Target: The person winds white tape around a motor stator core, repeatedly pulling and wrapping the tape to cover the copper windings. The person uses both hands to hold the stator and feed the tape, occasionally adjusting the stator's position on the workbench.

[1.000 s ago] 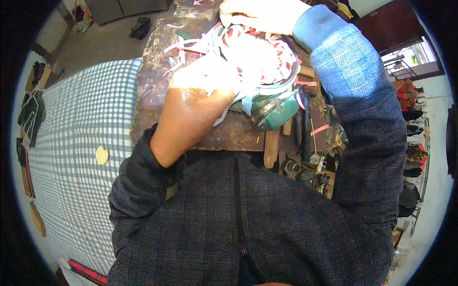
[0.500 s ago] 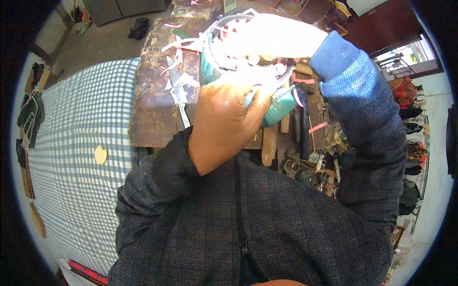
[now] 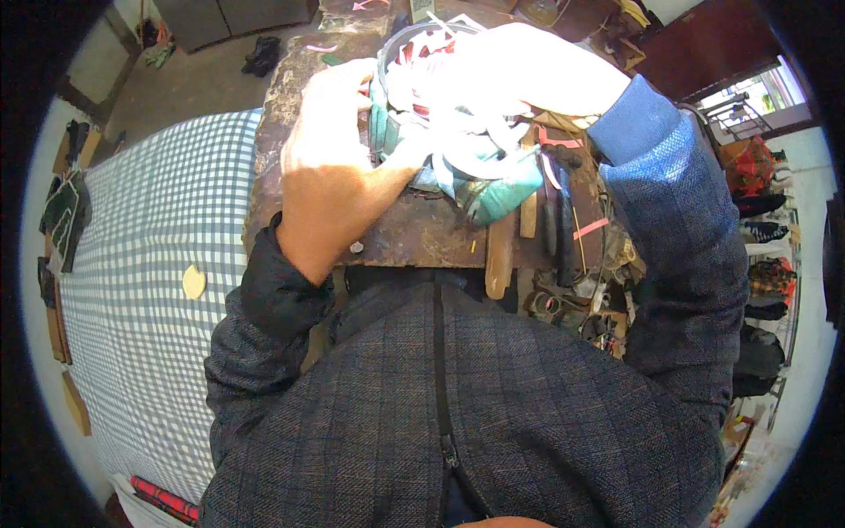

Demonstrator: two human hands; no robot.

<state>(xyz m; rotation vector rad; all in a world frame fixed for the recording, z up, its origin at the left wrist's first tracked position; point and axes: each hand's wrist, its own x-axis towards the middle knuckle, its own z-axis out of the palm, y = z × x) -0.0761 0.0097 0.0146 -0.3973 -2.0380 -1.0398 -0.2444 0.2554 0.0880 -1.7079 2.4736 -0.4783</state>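
A green container (image 3: 497,201) with a dark round rim stands on the worn wooden table, full of white and red scraps. Curled white strips (image 3: 480,163) hang over its near side. My left hand (image 3: 321,145) is curved against the container's left side, fingertips at its wall and thumb stretched along the near side. My right hand (image 3: 537,75) reaches in from the right, over the scraps. Strong glare washes out its fingers, so what they hold is hidden. The glare also blurs the middle of the scraps.
Right of the container lie a wooden stick (image 3: 499,260), a black-handled tool (image 3: 563,229) and pink strips (image 3: 591,229). The wooden table (image 3: 396,242) ends close to my body. A checked cloth (image 3: 150,229) on the left bears a yellow piece (image 3: 194,282). Cluttered parts (image 3: 581,308) sit below the table's right edge.
My left hand has moved left, from the container's front to its left side. The knife and white scraps there are no longer visible. More white strips show at the container's near side.
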